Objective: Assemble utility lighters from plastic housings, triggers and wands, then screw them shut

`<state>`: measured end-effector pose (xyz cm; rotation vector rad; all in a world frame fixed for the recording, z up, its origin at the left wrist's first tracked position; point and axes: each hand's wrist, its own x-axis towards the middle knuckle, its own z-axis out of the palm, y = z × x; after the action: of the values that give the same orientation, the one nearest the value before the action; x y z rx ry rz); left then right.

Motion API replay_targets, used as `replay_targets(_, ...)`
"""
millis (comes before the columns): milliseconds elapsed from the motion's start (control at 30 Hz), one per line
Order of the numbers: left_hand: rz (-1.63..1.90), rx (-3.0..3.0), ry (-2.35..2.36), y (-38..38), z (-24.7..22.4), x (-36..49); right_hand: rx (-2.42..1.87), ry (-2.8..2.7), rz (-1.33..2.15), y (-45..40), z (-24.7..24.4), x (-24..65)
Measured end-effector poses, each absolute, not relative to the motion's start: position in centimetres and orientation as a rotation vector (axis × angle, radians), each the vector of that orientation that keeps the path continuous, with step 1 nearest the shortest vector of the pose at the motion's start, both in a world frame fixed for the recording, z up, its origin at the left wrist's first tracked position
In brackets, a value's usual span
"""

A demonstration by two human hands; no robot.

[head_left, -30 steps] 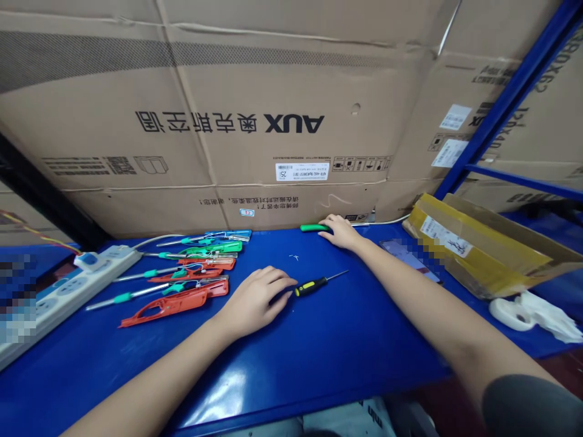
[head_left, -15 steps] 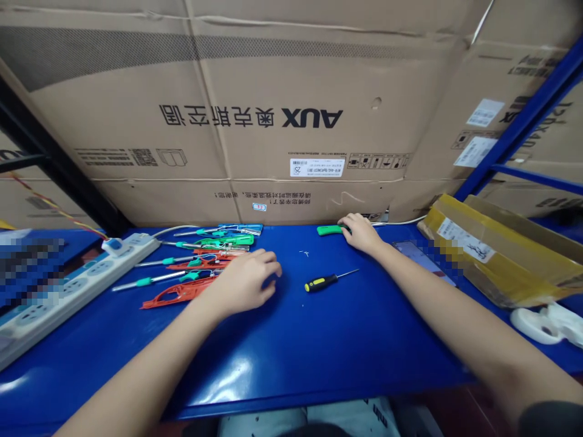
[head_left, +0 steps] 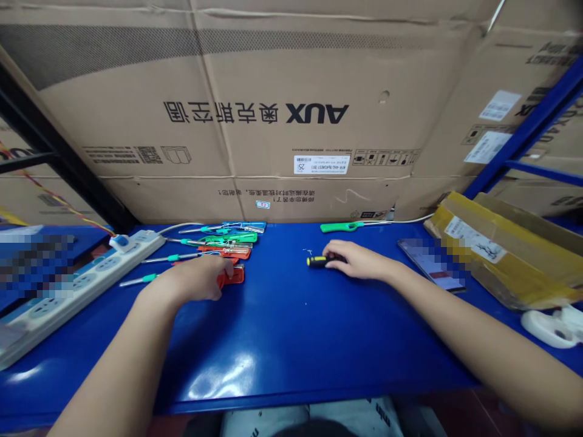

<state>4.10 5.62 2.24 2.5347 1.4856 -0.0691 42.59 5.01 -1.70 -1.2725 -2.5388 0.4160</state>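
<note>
From the head view, the left hand (head_left: 195,280) is down on the glossy blue counter (head_left: 291,340), its grip curled over the near red plastic tool (head_left: 232,276) at the near edge of a cluster of red, green and blue plastic tools (head_left: 228,240); whether the fingers actually pinch it, I cannot tell. Over to the right, the right hand (head_left: 357,260) lies on the small black-and-yellow screwdriver (head_left: 317,261), grip closed over the shaft end, the handle poking out to the left. Far behind it, a green-handled tool (head_left: 339,227) lies alone against the big brown cardboard box (head_left: 291,115). A white power strip (head_left: 77,285) runs along the left, a phone (head_left: 430,264) lies right of the right forearm, just beside a yellow-taped cardboard package (head_left: 501,249).
</note>
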Motion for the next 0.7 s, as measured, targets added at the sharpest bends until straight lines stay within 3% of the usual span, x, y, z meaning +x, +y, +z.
replay_targets(167,-0.192,2.501,1.357,5.7,2.7,5.6,-1.501,-2.327,0.192,8.8,-3.5,43.6)
replay_targets(367,0.042,2.615,1.136,4.8,1.2,9.4,-1.561,-2.266,0.071,10.2,-4.0,43.4)
replay_targets(533,0.303,2.686,1.030,3.5,-0.8,12.8,-1.366,-2.271,0.024,7.9,-2.7,40.3)
replay_targets(700,0.355,2.733,0.919,4.0,1.6,11.1,-1.076,-2.419,0.176,4.0,-1.9,35.0)
